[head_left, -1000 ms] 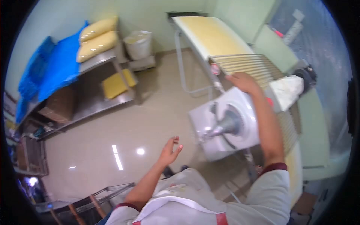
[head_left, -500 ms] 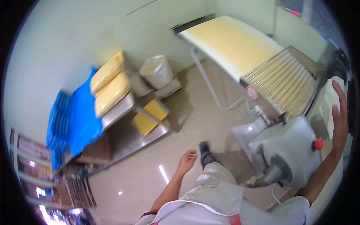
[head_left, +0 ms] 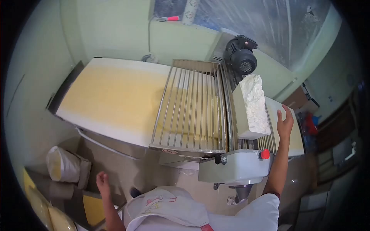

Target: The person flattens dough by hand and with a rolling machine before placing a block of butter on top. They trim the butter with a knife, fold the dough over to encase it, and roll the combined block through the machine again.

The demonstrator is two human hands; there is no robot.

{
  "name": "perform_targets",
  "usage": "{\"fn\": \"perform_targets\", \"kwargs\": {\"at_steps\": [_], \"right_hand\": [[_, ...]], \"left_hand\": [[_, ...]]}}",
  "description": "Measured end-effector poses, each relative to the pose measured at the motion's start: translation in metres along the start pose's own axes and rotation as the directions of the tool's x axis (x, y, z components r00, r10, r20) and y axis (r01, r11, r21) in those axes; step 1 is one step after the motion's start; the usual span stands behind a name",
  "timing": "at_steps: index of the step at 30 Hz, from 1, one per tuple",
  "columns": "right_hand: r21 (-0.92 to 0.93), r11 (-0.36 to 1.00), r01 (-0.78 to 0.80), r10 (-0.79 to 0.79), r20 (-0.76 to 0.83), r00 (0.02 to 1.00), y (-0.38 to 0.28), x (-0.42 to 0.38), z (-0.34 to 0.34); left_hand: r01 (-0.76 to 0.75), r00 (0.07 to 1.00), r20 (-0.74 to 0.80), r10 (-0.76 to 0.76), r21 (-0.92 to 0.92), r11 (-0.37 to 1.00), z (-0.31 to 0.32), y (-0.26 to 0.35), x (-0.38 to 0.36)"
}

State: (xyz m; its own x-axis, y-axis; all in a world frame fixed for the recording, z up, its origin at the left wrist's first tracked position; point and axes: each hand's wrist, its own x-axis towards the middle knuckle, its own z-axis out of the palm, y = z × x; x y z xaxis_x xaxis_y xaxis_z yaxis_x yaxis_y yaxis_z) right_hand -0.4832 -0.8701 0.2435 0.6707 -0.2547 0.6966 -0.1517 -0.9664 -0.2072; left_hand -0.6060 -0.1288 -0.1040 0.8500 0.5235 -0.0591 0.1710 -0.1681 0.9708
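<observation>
My right hand (head_left: pixel 285 122) is raised at the right with its fingers apart and nothing in it, just beside a white tub (head_left: pixel 241 111) heaped with white powder (head_left: pixel 256 106). The tub rests on a machine (head_left: pixel 235 169) with a red knob (head_left: pixel 264 154) and a black knob (head_left: pixel 219 159). Left of the tub lies a metal bar grille (head_left: pixel 189 111) over a long belt (head_left: pixel 104 100) with a yellowish middle. My left hand (head_left: pixel 102 184) hangs low at the left, fingers curled; whether it holds anything is too small to tell.
A dark motor (head_left: pixel 243 57) sits behind the tub. At the lower left stand a white sack (head_left: pixel 63 163) and yellow bags (head_left: pixel 42 208) on a shelf. A pink-handled tool (head_left: pixel 168 18) lies on the ledge at the back. Cardboard boxes (head_left: pixel 298 101) are at the far right.
The view has swung to the right, bringing the machine to the middle and the shelf to the lower left. The white tub now shows fully, and my right hand is beside it.
</observation>
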Motion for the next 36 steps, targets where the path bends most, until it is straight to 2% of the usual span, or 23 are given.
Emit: {"fn": "perform_targets", "kwargs": {"at_steps": [1, 4, 5, 7, 10, 11, 13, 15, 16, 22, 25, 28, 33, 34, 35, 36], "right_hand": [[-0.023, 0.999, -0.036, 0.035, -0.031, 0.999, -0.006, -0.008, -0.007], [-0.063, 0.989, -0.135, 0.129, -0.102, 0.986, -0.022, -0.048, -0.019], [-0.092, 0.976, -0.195, 0.189, -0.076, 0.979, -0.033, -0.069, -0.025], [-0.152, 0.936, -0.317, 0.313, -0.049, 0.948, -0.066, -0.107, -0.034], [-0.114, 0.840, -0.530, 0.528, -0.044, 0.848, -0.135, -0.162, -0.022], [-0.312, 0.833, -0.457, 0.482, 0.001, 0.876, -0.160, -0.172, -0.018], [-0.328, 0.851, -0.410, 0.424, -0.031, 0.905, -0.181, -0.177, -0.007], [-0.474, 0.790, -0.389, 0.415, -0.055, 0.908, -0.185, -0.175, 0.002], [-0.546, 0.753, -0.367, 0.406, -0.052, 0.912, -0.187, -0.173, 0.003], [-0.547, 0.694, -0.467, 0.518, -0.071, 0.853, -0.199, -0.165, 0.004], [-0.557, 0.698, -0.450, 0.502, -0.067, 0.862, -0.197, -0.163, 0.003], [-0.570, 0.698, -0.433, 0.487, -0.065, 0.871, -0.188, -0.167, 0.006], [-0.590, 0.684, -0.429, 0.494, -0.058, 0.867, -0.175, -0.173, 0.000], [-0.523, 0.702, -0.483, 0.528, -0.071, 0.846, -0.184, -0.168, 0.002], [-0.459, 0.767, -0.448, 0.478, -0.056, 0.877, -0.179, -0.167, -0.001], [-0.464, 0.764, -0.449, 0.475, -0.066, 0.877, -0.188, -0.163, 0.001]], "left_hand": [[-0.001, 1.000, -0.002, 0.001, -0.050, 0.999, 0.005, 0.009, 0.026], [0.050, 0.992, 0.124, -0.031, -0.151, 0.987, 0.012, 0.040, 0.101], [0.054, 0.986, 0.165, -0.027, -0.166, 0.985, 0.010, 0.040, 0.129], [-0.043, 0.988, 0.143, 0.060, -0.119, 0.992, 0.008, 0.046, 0.186], [-0.147, 0.980, 0.137, 0.146, -0.003, 0.989, 0.010, 0.046, 0.269], [-0.181, 0.975, 0.137, 0.174, 0.038, 0.983, 0.016, 0.047, 0.296], [-0.348, 0.926, 0.219, 0.306, 0.188, 0.919, 0.030, 0.056, 0.339], [-0.556, 0.827, 0.336, 0.451, 0.365, 0.747, 0.045, 0.060, 0.376], [-0.544, 0.832, 0.346, 0.433, 0.362, 0.757, 0.055, 0.065, 0.388], [-0.421, 0.893, 0.338, 0.299, 0.389, 0.819, 0.089, 0.089, 0.453], [-0.456, 0.888, 0.307, 0.343, 0.478, 0.751, 0.082, 0.066, 0.489], [-0.536, 0.841, 0.315, 0.439, 0.588, 0.605, 0.056, 0.071, 0.514], [-0.525, 0.849, 0.336, 0.408, 0.633, 0.569, -0.002, 0.070, 0.577], [-0.535, 0.843, 0.348, 0.411, 0.631, 0.562, -0.014, 0.063, 0.595], [-0.537, 0.841, 0.350, 0.413, 0.639, 0.551, -0.030, 0.059, 0.609], [-0.525, 0.848, 0.339, 0.408, 0.652, 0.548, -0.042, 0.059, 0.619]]}}
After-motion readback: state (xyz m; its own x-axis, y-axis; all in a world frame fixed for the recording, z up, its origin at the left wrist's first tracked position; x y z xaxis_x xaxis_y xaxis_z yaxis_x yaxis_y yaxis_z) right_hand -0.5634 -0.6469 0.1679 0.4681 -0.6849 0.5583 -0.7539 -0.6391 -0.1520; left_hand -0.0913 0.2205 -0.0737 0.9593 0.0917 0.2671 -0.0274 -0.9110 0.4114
